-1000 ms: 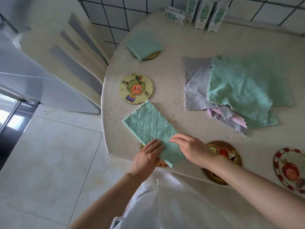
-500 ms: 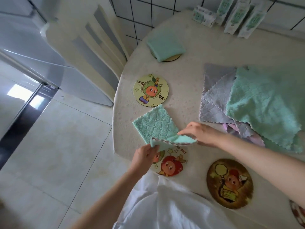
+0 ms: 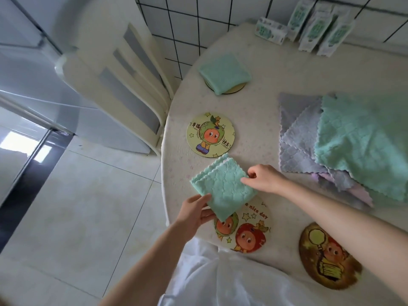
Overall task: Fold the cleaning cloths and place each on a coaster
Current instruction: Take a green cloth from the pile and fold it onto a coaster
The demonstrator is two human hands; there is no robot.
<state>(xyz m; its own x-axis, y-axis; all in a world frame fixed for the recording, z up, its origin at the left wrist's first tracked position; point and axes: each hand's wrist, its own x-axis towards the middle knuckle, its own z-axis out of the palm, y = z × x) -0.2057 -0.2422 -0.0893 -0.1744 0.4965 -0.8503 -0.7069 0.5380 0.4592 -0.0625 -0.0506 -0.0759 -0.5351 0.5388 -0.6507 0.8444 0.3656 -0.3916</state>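
White tiled wall (image 3: pixel 187 29) with dark grout up top, a cream slatted chair (image 3: pixel 123 89) just beside the pale table (image 3: pixel 276 69). Glossy pale floor tiles (image 3: pixel 77 206) below, a bright glare (image 3: pixel 17 142) at left.

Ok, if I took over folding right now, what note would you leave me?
Left hand grips the held green cloth at its near corner; right hand pinches its right corner.
The cloth is folded and partly covers the nice-day coaster.
Done: the far green cloth sits on the far coaster.
Left: set this one on a coaster, then fold the cloth pile for the yellow coaster and brown coaster.
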